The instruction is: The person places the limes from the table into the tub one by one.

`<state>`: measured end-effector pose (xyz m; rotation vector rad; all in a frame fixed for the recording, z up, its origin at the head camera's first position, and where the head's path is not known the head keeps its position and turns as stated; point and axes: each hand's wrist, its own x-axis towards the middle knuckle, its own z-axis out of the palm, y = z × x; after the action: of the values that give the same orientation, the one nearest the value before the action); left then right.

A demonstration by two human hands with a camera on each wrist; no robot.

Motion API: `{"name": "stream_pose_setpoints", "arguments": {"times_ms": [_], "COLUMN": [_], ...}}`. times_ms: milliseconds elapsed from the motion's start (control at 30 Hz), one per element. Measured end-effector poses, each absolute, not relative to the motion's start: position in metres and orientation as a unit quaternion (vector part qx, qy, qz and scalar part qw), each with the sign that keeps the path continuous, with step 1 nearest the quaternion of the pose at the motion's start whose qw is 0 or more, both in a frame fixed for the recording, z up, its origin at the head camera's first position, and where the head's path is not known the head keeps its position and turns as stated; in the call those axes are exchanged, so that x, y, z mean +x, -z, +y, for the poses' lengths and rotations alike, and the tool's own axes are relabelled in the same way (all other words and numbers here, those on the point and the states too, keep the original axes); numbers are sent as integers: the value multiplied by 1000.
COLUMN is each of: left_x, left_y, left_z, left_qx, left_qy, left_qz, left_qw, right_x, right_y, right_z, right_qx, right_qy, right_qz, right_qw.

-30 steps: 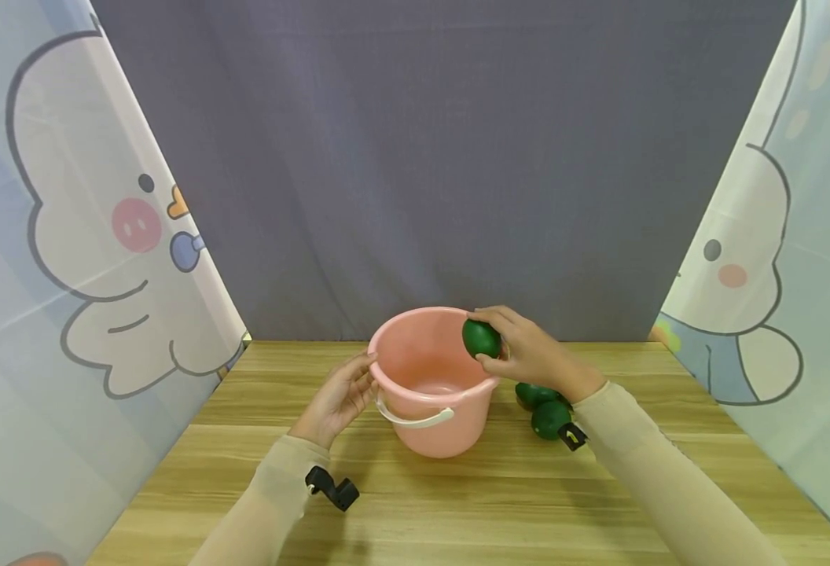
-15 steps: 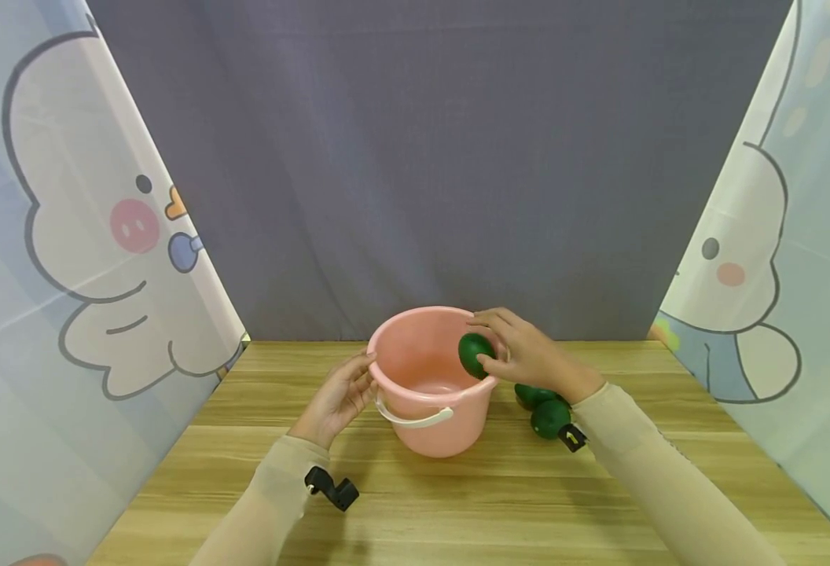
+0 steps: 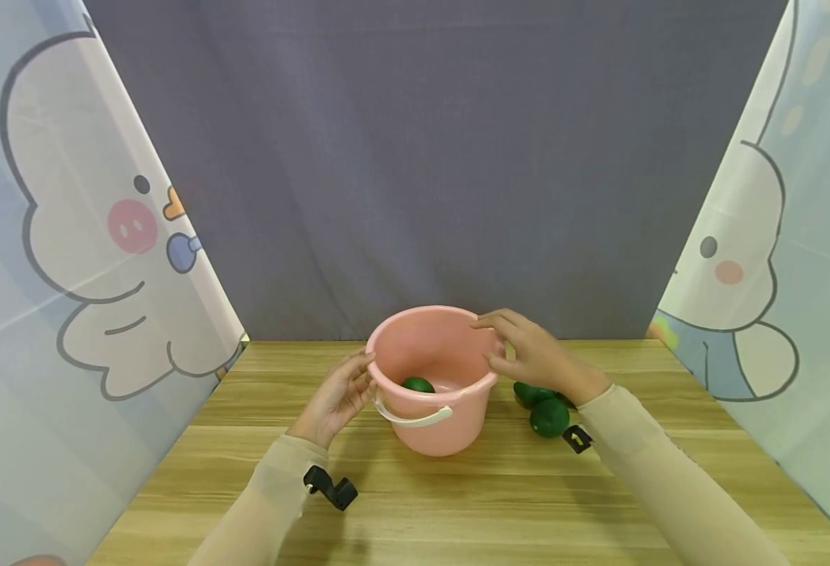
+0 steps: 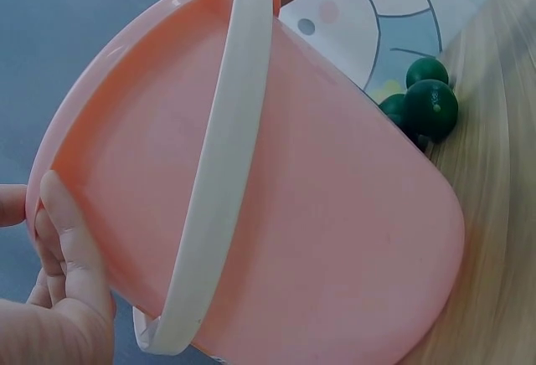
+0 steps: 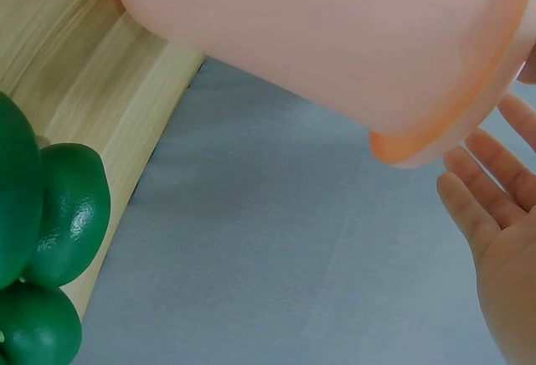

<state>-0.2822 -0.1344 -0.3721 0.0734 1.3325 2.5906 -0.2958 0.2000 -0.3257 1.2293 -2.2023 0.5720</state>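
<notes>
I had the left hand (image 3: 333, 399) pinching the bucket (image 3: 439, 434) by its rim (image 3: 457, 396), the right hand (image 3: 534, 352) relaxed and unladen at its right side; the fruit (image 3: 418, 384) inside the bucket looked firm, perhaps slippery, best cupped around its middle

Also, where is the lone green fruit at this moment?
In the head view, the green fruit lies inside the pink bucket, behind its near rim, slightly left of centre, right of the left hand.
</notes>
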Motion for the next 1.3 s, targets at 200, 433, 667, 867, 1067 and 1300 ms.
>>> {"name": "stream_pose_setpoints", "arguments": {"times_ms": [200, 433, 667, 867, 1067, 1300], "left_x": [-282, -282, -282, -283, -284, -284], "left_y": [372, 372, 372, 372, 373, 373], "left_z": [-134, -135, -136, -136, -136, -135], "left_qx": [26, 27, 27, 18, 22, 21], "left_qy": [-882, -882, -882, -881, -880, -878], "left_qz": [456, 457, 456, 458, 460, 464], "left_qw": [114, 115, 116, 115, 115, 115], "right_x": [-295, -293, -288, -285, -284, -283], "right_y": [325, 325, 324, 322, 322, 327], "right_z": [204, 210, 217, 221, 226, 234], "right_qx": [462, 466, 454, 444, 433, 426], "right_qy": [-202, -201, -207, -211, -211, -210], "right_qz": [-812, -808, -818, -820, -826, -833], "right_qw": [294, 300, 287, 293, 293, 283]}}
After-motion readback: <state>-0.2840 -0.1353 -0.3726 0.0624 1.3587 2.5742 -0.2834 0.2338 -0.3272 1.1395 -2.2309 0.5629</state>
